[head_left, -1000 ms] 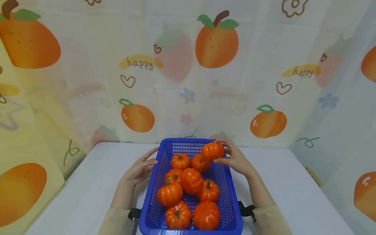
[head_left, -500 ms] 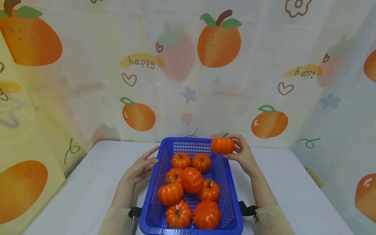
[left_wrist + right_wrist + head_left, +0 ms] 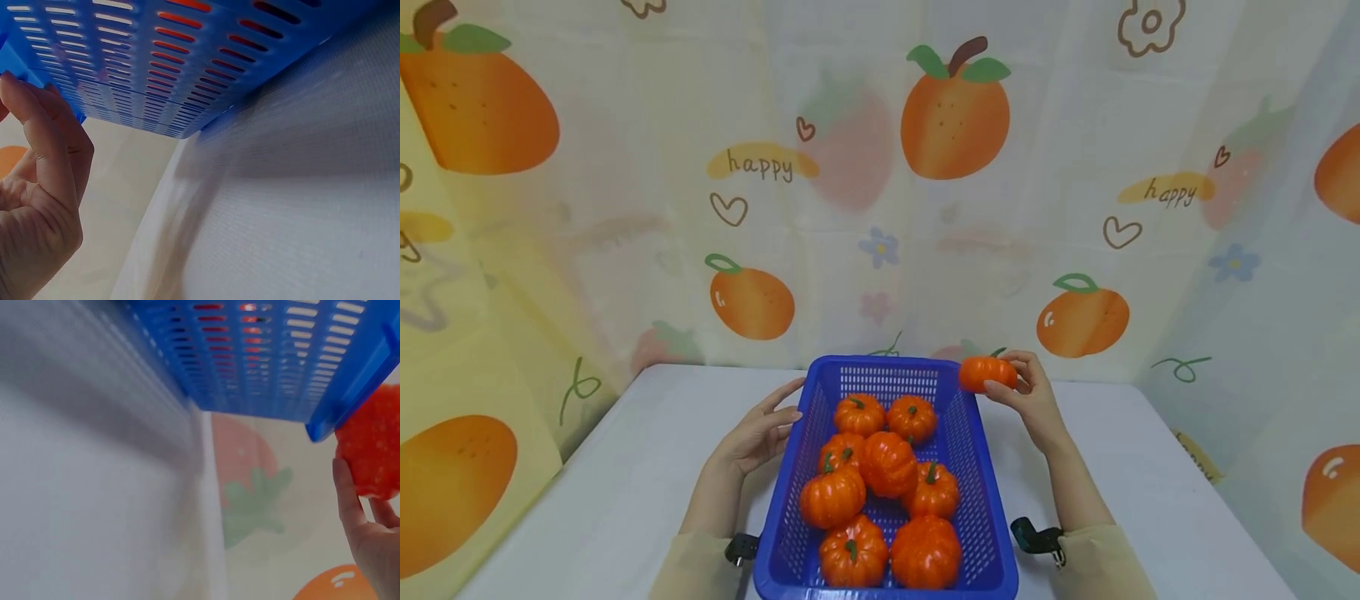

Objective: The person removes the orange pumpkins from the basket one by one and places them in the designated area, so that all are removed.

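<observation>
A small orange pumpkin [image 3: 987, 374] with a green stem is pinched between the thumb and fingers of my right hand [image 3: 1036, 400], at the far right corner of a blue plastic basket [image 3: 992, 500]. In the right wrist view the pumpkin [image 3: 374, 447] is just outside the basket rim, and my right hand [image 3: 375, 550] grips it from below. Several more pumpkins [image 3: 889, 463] lie inside the basket. My left hand [image 3: 758, 435] rests against the basket's left rim with loosely bent fingers. The left wrist view shows that hand [image 3: 47, 181] beside the slotted basket wall [image 3: 144, 69].
The basket stands on a white-covered table [image 3: 625, 475]. Behind it hangs a curtain [image 3: 955, 250] printed with oranges, strawberries and the word happy. Dark wrist straps [image 3: 1037, 536] sit on both wrists, near the basket's sides.
My right hand has carried the pumpkin from above the other pumpkins rightward to the basket's far right corner. The left hand and the basket have stayed in place.
</observation>
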